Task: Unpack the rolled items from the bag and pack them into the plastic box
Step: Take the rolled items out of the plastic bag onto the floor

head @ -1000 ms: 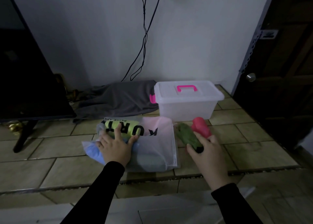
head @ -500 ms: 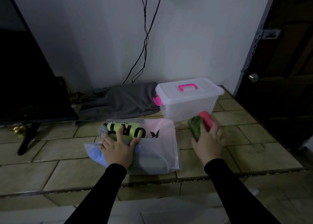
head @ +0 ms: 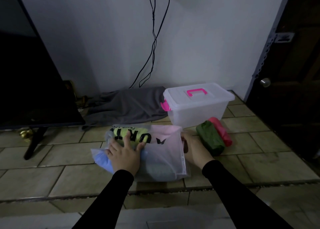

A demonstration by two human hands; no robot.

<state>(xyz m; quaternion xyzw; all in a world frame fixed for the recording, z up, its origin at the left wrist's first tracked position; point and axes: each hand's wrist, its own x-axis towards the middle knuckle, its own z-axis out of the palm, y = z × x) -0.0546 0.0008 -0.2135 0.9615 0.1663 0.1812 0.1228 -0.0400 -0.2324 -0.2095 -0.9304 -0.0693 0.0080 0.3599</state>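
Observation:
A translucent plastic bag (head: 162,157) with black letters lies on the tiled floor, holding a yellow-green roll (head: 133,133), a blue roll (head: 102,159) and a pale pink one (head: 164,130). My left hand (head: 124,154) presses flat on the bag with its fingers spread. My right hand (head: 194,147) is at the bag's right edge, and the plastic hides its fingertips. To the right of that hand, a dark green roll (head: 210,139) and a red roll (head: 220,130) lie side by side on the floor. Behind them stands the clear plastic box (head: 195,111), its lid with a pink handle closed.
A grey cloth (head: 128,105) lies against the wall left of the box. A dark TV on a stand (head: 34,90) fills the left side, and a dark door (head: 294,73) the right. Black cables (head: 152,47) hang down the wall.
My right hand has let go of the green roll beside the red one and moved left to the bag's edge. My left hand has stayed pressed on the bag.

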